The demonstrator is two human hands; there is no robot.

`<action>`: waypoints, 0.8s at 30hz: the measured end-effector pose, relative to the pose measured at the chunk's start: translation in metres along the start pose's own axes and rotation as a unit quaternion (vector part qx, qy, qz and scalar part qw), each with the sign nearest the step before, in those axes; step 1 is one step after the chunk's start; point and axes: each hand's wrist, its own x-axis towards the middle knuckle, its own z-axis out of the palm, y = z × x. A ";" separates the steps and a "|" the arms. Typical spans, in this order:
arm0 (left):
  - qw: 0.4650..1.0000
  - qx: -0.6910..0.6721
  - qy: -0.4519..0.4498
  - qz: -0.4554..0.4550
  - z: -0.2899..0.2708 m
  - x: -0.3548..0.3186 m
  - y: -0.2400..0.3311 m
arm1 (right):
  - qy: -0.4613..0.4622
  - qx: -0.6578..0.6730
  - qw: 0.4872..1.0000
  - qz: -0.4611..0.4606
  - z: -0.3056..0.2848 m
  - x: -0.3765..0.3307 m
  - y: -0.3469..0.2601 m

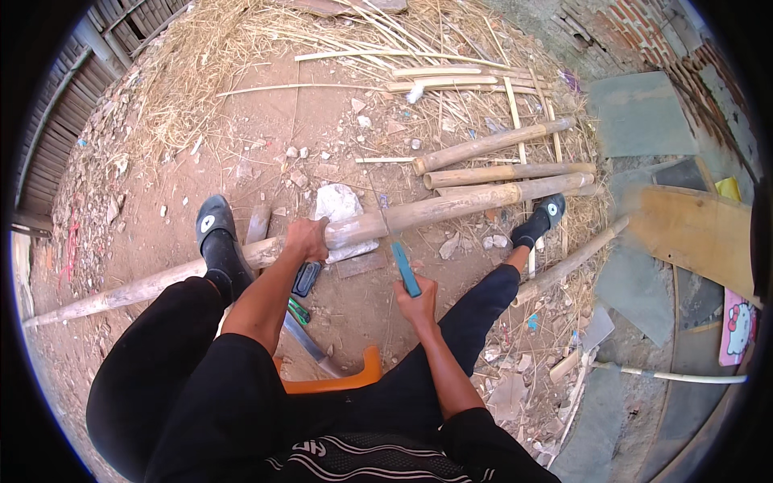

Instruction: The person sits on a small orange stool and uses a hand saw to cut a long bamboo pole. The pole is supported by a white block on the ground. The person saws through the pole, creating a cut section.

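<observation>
Bare hands worked on a long bamboo pole that slanted across a dirt yard, its thin end low at far left and its thicker end higher at right. Gripping from above, the left hand curled its fingers over the pole's middle stretch, their undersides hidden. To its right, the right hand was closed around the lower part of a teal tool, whose upper tip pointed toward the pole's near edge.

At far left, a slatted wall bordered rubble and loose straw. One dark-shod left foot lay across the pole. Right of that leg, an orange object curved near the wearer's lap, below a small dark blue item and a green-and-black one. Just right of the left hand, a white block showed on both sides of the pole. Split strips littered the ground beyond, above shorter bamboo lengths. The right foot stood near the pole's thick end. Farthest right, a tan board leaned among grey sheets.
</observation>
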 end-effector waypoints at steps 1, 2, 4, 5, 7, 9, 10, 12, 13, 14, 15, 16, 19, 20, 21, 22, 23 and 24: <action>1.000 -0.005 0.004 -0.005 0.005 0.003 -0.006 | 0.006 -0.020 1.000 0.012 -0.011 -0.020 -0.007; 1.000 -0.008 0.008 -0.010 0.013 0.006 -0.012 | 0.012 -0.037 0.999 0.023 -0.024 -0.042 -0.010; 1.000 -0.023 -0.007 -0.005 0.034 0.002 -0.005 | 0.006 -0.039 0.999 0.032 -0.042 -0.079 0.019; 1.000 -0.025 -0.008 -0.014 0.040 0.004 -0.005 | 0.002 -0.036 0.999 0.033 -0.044 -0.089 0.031; 1.000 -0.021 0.014 -0.012 0.042 0.014 -0.003 | 0.018 -0.053 0.998 0.036 -0.028 -0.055 0.044; 0.999 -0.035 0.015 0.008 0.036 0.025 -0.010 | 0.015 -0.039 0.999 0.020 -0.020 -0.038 0.048; 0.999 -0.041 0.015 0.014 0.028 0.025 -0.016 | 0.009 -0.029 0.999 0.011 -0.017 -0.029 0.046; 0.999 -0.037 0.010 0.016 0.013 0.014 -0.024 | -0.003 -0.007 1.000 -0.009 -0.017 -0.018 0.040; 0.999 -0.035 0.006 0.012 0.007 0.009 -0.027 | -0.008 -0.025 0.999 -0.048 -0.032 -0.055 0.034; 0.999 -0.032 0.010 0.001 -0.002 0.010 -0.025 | -0.003 -0.005 1.000 -0.026 -0.038 -0.052 0.032; 1.000 -0.029 0.010 -0.002 -0.009 0.016 -0.015 | 0.007 0.011 1.000 0.002 -0.046 -0.057 0.026; 1.000 -0.027 0.008 -0.001 -0.013 0.023 -0.006 | 0.020 0.026 0.999 0.032 -0.052 -0.059 0.023; 0.998 -0.053 -0.007 0.018 0.004 0.044 0.000 | 0.002 0.034 0.999 0.029 -0.020 0.008 0.046; 0.997 -0.065 -0.025 0.024 0.016 0.047 -0.002 | -0.004 0.044 0.999 0.026 -0.014 0.016 0.056; 0.997 -0.061 -0.036 0.026 0.028 0.045 -0.005 | -0.003 0.055 0.998 0.036 -0.012 0.008 0.065; 0.997 -0.057 -0.052 0.021 0.030 0.042 -0.008 | -0.002 0.066 0.997 0.042 -0.010 0.000 0.073; 0.996 -0.052 -0.068 0.015 0.031 0.038 -0.013 | 0.003 0.048 0.998 0.034 -0.014 -0.027 0.080; 0.995 -0.050 -0.081 0.005 0.032 0.035 -0.019 | 0.006 0.030 0.999 0.022 -0.017 -0.052 0.087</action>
